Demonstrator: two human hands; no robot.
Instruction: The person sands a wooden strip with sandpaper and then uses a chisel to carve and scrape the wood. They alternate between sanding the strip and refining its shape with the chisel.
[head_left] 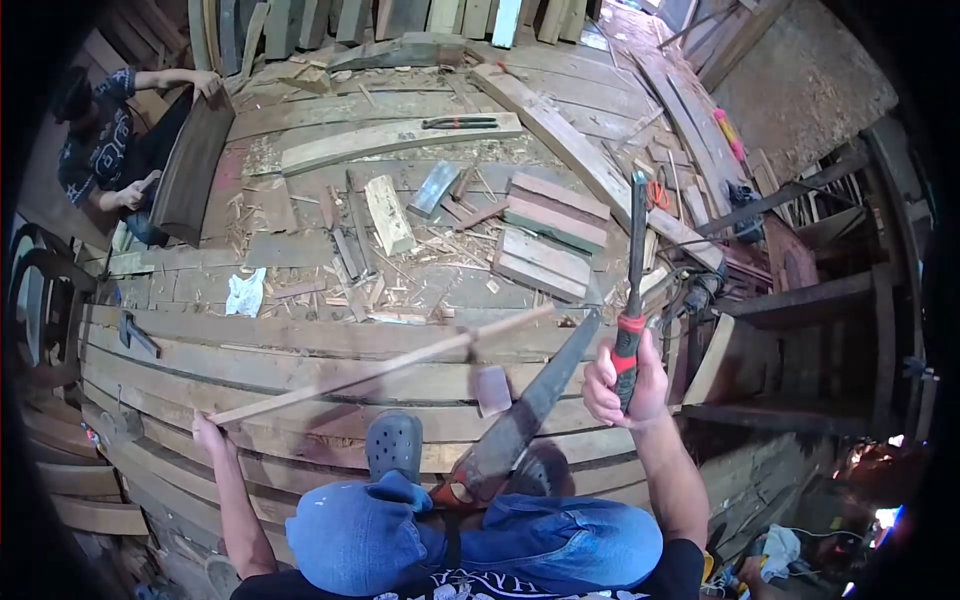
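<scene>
My left hand (pixel 208 432) is closed around the near end of a long, thin wooden strip (pixel 385 365), which slants up to the right over the floorboards. My right hand (pixel 630 385) grips the red and black handle of a long dark-shafted tool (pixel 637 255); the shaft points upward, and its exact kind I cannot tell. A hand saw (pixel 530 410) with a red handle lies by my knees, its blade reaching toward the right hand. Near the blade is a small wooden block (pixel 491 390).
Boards and offcuts (pixel 545 265) lie among shavings ahead. Pincers (pixel 459 123) rest on a plank (pixel 350 145). A hammer (pixel 138 334) is at the left, beside a white cloth (pixel 246 292). At the far left a person (pixel 115 150) holds a dark board (pixel 195 165). Wooden shelving (pixel 810 300) stands right.
</scene>
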